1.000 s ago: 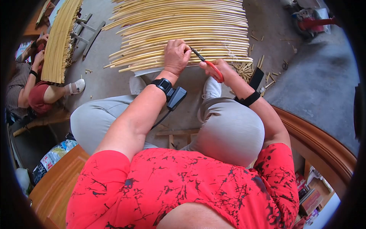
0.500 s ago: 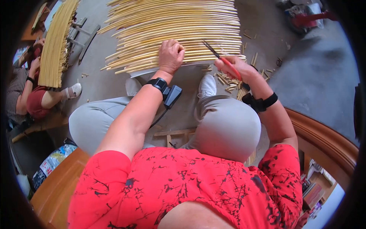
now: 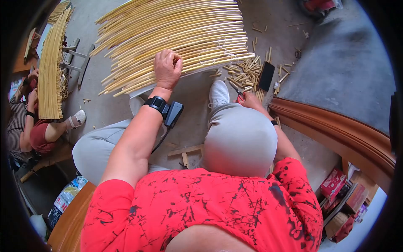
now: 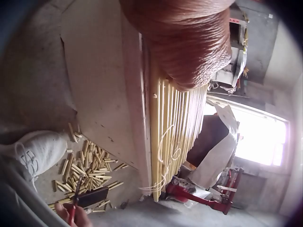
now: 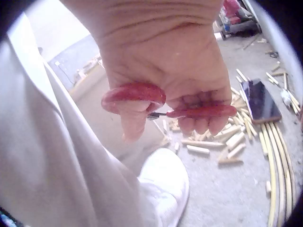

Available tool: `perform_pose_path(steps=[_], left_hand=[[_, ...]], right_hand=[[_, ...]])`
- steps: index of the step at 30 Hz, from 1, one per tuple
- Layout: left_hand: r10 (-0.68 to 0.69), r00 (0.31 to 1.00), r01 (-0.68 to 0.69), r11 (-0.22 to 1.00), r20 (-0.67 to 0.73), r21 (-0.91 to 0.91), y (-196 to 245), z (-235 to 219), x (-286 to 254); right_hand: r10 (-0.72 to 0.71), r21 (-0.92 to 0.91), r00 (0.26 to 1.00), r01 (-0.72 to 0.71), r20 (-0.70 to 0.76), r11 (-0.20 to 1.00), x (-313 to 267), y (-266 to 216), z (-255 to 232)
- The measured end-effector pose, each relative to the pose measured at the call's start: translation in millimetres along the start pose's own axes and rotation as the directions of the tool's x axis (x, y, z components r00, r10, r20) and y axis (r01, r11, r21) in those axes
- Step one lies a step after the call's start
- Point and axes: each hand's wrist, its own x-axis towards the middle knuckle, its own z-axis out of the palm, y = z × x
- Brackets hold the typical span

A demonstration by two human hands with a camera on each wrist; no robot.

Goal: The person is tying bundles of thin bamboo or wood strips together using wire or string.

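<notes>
Curled over the near sticks is my left hand [image 3: 167, 69], thumb by the forefinger; I cannot tell whether it pinches anything. Long pale sticks [image 3: 176, 29] lie side by side in front of me, with loose white thread [image 3: 226, 52] looped over their right end. My right hand [image 3: 252, 101] grips scissors [image 3: 240, 97] low beside my right knee. In the right wrist view, the thumb passes through one red handle loop [image 5: 133, 98] and the fingers curl round the other. The left wrist view shows mostly the underside of my left wrist [image 4: 184, 42], its fingers hidden.
Short stick offcuts [image 3: 245, 72] are heaped on the floor by my right shoe [image 3: 219, 93]. A black phone [image 3: 266, 76] lies next to them. At right runs a brown wooden rail [image 3: 331, 128]. Another person [image 3: 42, 130] sits at left beside a second bundle of sticks [image 3: 52, 67].
My right hand has carried the scissors away from the left hand, down and back beside my knee. The left hand has stayed over the near sticks. The head view has shifted rightward.
</notes>
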Motion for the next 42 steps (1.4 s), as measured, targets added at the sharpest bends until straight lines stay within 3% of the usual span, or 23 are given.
perform_pose_path(steps=[2,5,7,8,9,11,13,16,20,22,25,28,30,31,32,33,35,37,40,42], left_hand=[[0.004,1.000,-0.003,1.000,0.024,-0.012,-2,-3,2],[-0.034,0.998,0.042,0.991,0.061,-0.124,5,-11,5],[0.118,0.993,-0.116,0.990,0.012,-0.074,23,-22,10],[0.207,0.977,-0.203,0.977,0.060,-0.060,31,-22,10],[0.207,0.976,-0.204,0.977,0.061,-0.059,37,-18,11],[0.358,0.897,-0.350,0.933,0.258,-0.081,51,-9,12],[0.362,0.894,-0.364,0.930,0.264,-0.042,53,4,11],[0.273,0.923,-0.276,0.961,0.270,-0.029,57,15,12],[0.286,0.921,-0.291,0.957,0.263,-0.020,56,20,13],[0.274,0.922,-0.274,0.961,0.273,-0.037,53,23,13],[0.227,0.931,-0.244,0.969,0.286,0.024,55,27,16],[0.234,0.957,-0.228,0.972,0.173,-0.055,58,30,19],[0.221,0.970,-0.206,0.968,0.098,-0.145,65,18,30],[0.197,0.979,-0.181,0.955,0.046,-0.233,69,10,39],[0.082,0.995,-0.055,0.925,0.057,-0.375,74,0,47],[-0.012,0.997,0.052,0.857,0.081,-0.512,81,-13,57],[-0.205,0.953,0.303,0.631,0.223,-0.714,97,-45,78],[-0.292,0.927,0.322,0.291,0.237,-0.901,101,-64,90],[-0.401,0.895,0.280,0.166,0.195,-0.945,90,-86,99],[-0.417,0.899,0.244,0.225,0.133,-0.943,85,-109,99]], right_hand=[[0.141,0.038,0.990,-0.142,0.009,0.989,14,18,28],[0.162,0.109,0.986,-0.157,-0.035,0.982,17,33,54],[0.182,0.058,0.981,-0.179,-0.065,0.982,14,35,66],[0.194,-0.001,0.977,-0.195,-0.094,0.981,11,36,71],[0.199,-0.018,0.974,-0.202,-0.108,0.979,10,36,74],[0.210,-0.018,0.970,-0.214,-0.119,0.977,4,38,78],[0.224,0.019,0.967,-0.223,-0.119,0.975,-7,42,81],[0.248,0.110,0.963,-0.236,-0.107,0.966,-28,48,83],[0.282,0.365,0.956,-0.235,-0.082,0.901,-66,48,75],[0.305,0.549,0.950,-0.221,-0.065,0.806,-91,49,66],[0.324,0.865,0.946,-0.150,-0.016,0.480,-124,41,32],[0.315,0.986,0.949,-0.033,-0.021,0.165,-160,33,-10],[0.290,0.993,0.953,0.066,-0.092,0.100,-174,30,-32],[0.268,0.986,0.953,0.114,-0.143,0.121,-169,38,-41],[0.163,0.879,0.949,0.173,-0.270,0.445,-154,48,-54],[0.036,0.660,0.927,0.238,-0.374,0.713,-141,51,-72],[-0.026,0.350,0.789,0.302,-0.613,0.887,-166,24,-109],[0.032,0.447,0.782,0.322,-0.623,0.835,-177,16,-133],[-0.040,0.442,0.741,0.442,-0.670,0.780,-201,-25,-172],[-0.116,0.372,0.691,0.514,-0.714,0.773,-204,-47,-192]])
